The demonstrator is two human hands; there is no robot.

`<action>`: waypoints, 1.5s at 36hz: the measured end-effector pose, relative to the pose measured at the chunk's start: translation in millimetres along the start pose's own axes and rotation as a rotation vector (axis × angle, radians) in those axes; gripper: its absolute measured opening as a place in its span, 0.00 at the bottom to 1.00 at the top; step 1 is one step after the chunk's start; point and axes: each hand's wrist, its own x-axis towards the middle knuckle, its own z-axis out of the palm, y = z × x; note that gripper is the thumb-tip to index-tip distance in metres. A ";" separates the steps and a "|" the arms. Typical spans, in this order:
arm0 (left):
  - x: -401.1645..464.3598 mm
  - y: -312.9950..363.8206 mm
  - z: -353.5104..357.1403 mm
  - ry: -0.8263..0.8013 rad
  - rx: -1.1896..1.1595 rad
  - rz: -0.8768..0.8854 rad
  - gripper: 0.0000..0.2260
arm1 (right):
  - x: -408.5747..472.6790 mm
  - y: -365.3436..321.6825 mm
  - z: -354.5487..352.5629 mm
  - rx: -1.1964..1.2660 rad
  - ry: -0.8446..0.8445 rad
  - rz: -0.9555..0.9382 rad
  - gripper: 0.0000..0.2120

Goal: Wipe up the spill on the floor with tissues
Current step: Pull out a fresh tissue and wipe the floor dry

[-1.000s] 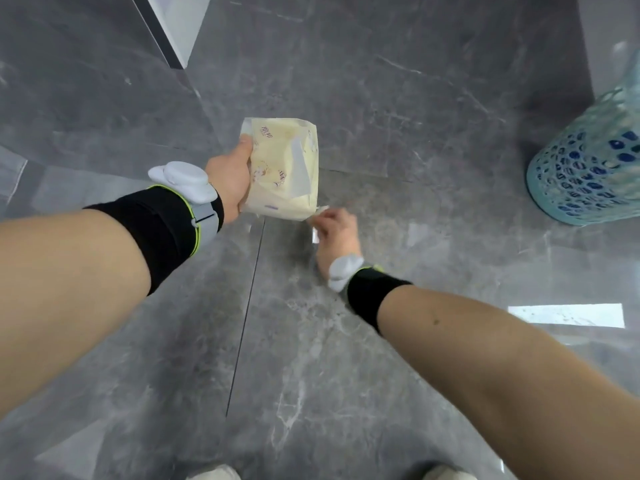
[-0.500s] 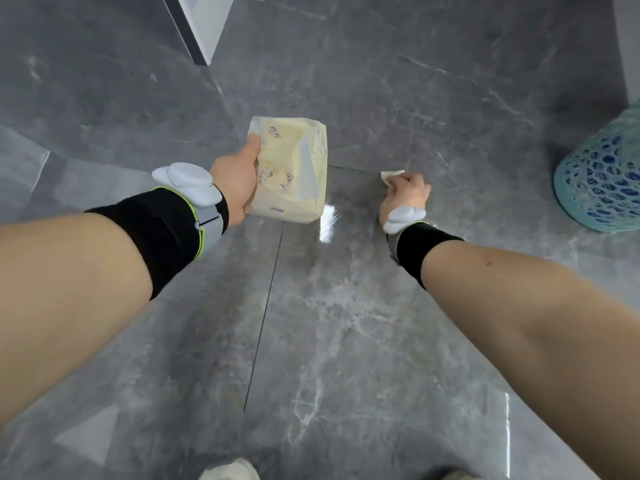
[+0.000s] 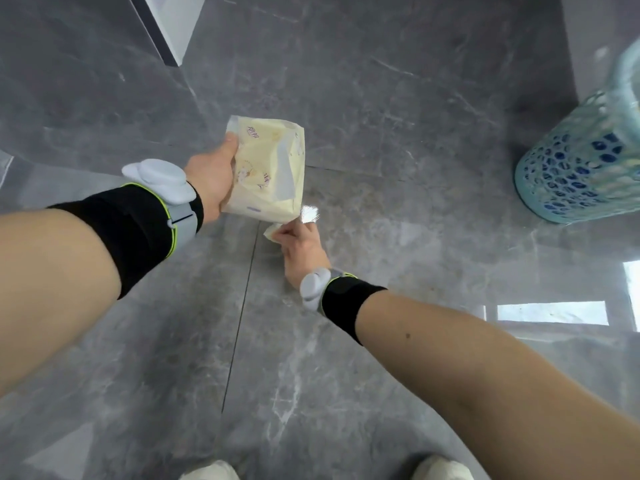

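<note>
My left hand point(image 3: 213, 180) grips a pale yellow tissue pack point(image 3: 268, 168) above the grey marble floor point(image 3: 381, 116), with a white tissue flap showing at the pack's opening. Just below the pack, my right hand point(image 3: 301, 249) presses a crumpled white tissue point(image 3: 272, 233) on the floor beside a tile seam. Only the tissue's left edge sticks out from under the fingers. I cannot make out the spill itself; a bright glossy patch point(image 3: 309, 213) shines right beside the fingers.
A teal perforated basket point(image 3: 581, 168) stands on the floor at the right. A white panel with a dark edge point(image 3: 166, 26) rises at the upper left. My two white shoes point(image 3: 211, 472) show at the bottom edge. Window reflections lie on the right floor.
My right hand with the tissue swept right across the floor, then back left to beneath the pack. My left hand has kept hold of the pack throughout.
</note>
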 end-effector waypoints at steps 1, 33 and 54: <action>-2.9 0.3 1.4 -0.001 0.008 0.003 0.21 | 0.0 4.7 -7.0 -0.020 0.026 0.012 0.20; -79.2 28.2 73.1 -0.148 0.086 0.157 0.17 | -162.0 115.7 -126.6 -0.106 0.192 0.346 0.10; -61.8 27.3 58.2 -0.129 0.102 0.137 0.16 | -174.9 58.8 -85.7 -0.021 -0.156 0.015 0.09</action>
